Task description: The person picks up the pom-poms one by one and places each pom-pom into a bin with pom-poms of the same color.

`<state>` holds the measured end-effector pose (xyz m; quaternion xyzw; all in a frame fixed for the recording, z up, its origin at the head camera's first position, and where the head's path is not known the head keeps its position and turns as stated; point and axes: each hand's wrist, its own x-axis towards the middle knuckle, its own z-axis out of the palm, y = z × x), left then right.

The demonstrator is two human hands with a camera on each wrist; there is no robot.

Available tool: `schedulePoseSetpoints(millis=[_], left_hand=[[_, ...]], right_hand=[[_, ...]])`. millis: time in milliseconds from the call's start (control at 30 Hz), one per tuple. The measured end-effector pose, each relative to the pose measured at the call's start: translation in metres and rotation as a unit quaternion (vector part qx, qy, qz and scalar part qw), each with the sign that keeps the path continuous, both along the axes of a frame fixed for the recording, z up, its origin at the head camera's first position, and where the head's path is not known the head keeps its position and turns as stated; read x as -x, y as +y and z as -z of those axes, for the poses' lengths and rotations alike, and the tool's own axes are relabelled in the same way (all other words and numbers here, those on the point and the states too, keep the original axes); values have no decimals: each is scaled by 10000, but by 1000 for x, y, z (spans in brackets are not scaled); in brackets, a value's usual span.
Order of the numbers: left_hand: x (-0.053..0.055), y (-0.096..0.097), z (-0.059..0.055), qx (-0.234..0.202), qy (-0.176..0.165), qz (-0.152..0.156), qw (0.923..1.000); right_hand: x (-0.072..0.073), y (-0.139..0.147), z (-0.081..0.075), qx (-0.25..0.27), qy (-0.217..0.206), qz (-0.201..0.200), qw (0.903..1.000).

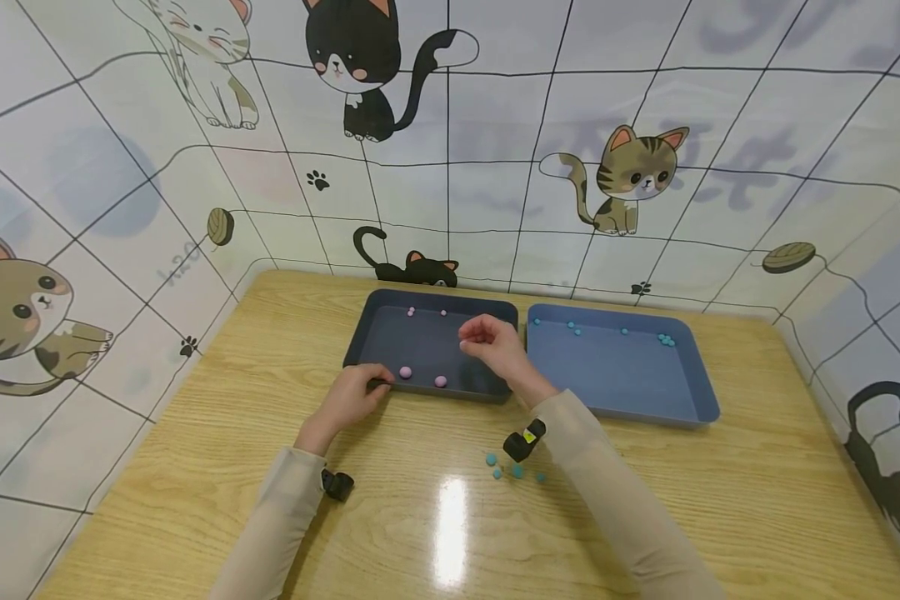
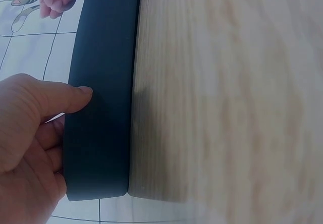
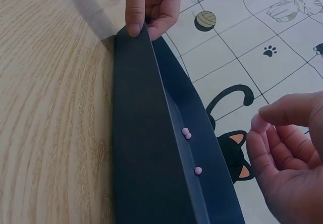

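My left hand (image 1: pixel 352 397) grips the near wall of the dark grey tray (image 1: pixel 420 388) close to its left corner. In the left wrist view the thumb lies on the outer side of that wall. Over the right part of this tray, my right hand (image 1: pixel 497 348) pinches a small pink ball (image 3: pixel 259 123) between thumb and finger. Two larger pink balls lie near the tray's front wall, one pink ball (image 1: pixel 406 372) left of the other pink ball (image 1: pixel 440 382). Several tiny pink balls (image 3: pixel 198 170) sit along the far side.
To the right stands a blue tray (image 1: pixel 615 367) with several small teal balls (image 1: pixel 666 340) along its far side. More teal balls (image 1: pixel 517 472) lie on the wooden table (image 1: pixel 390 517) beside the right forearm. A cat-patterned sheet (image 1: pixel 487 192) rises behind the table.
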<state>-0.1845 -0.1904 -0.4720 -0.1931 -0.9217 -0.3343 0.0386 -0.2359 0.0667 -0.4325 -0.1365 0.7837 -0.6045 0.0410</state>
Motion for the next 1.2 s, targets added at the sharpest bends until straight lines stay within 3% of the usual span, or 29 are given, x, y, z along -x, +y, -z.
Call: schedulePoseSetpoints(millis=[900, 1200], left_hand=[[0, -2, -1, -18, 137, 127, 9998], [0, -1, 0, 9, 292, 132, 9995]], right_hand=[[15, -14, 1, 102, -288, 403, 9987], [7, -7, -1, 461, 21, 201, 9987]])
